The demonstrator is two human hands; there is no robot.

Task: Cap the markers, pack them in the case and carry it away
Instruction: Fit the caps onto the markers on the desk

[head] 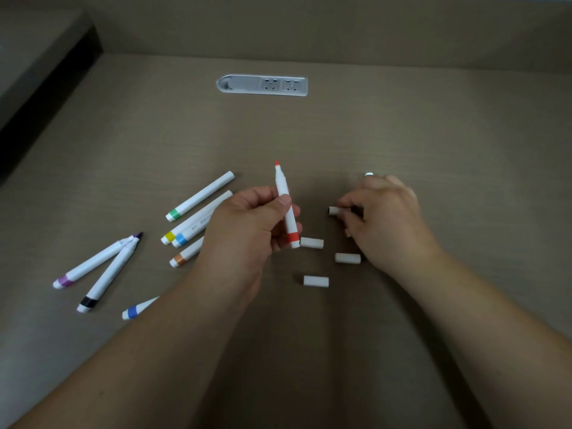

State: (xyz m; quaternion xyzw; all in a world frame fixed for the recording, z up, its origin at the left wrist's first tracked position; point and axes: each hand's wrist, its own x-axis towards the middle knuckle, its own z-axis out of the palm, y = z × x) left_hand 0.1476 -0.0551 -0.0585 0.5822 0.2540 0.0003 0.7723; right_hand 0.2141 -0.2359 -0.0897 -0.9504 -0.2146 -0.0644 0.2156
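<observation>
A: What lies at the left of the frame?
B: Your purple pen (93, 262) and black pen (108, 275) lie there with no caps, tips touching. Near them lie green (199, 196), yellow (193, 222) and orange (187, 255) pens.

A: And in the middle?
B: Your left hand (247, 224) grips the red pen (286, 209), tip up. Three white caps (312, 243) lie on the table (433, 125).

A: And at the right?
B: Your right hand (383, 218) pinches one cap (334, 210).
</observation>
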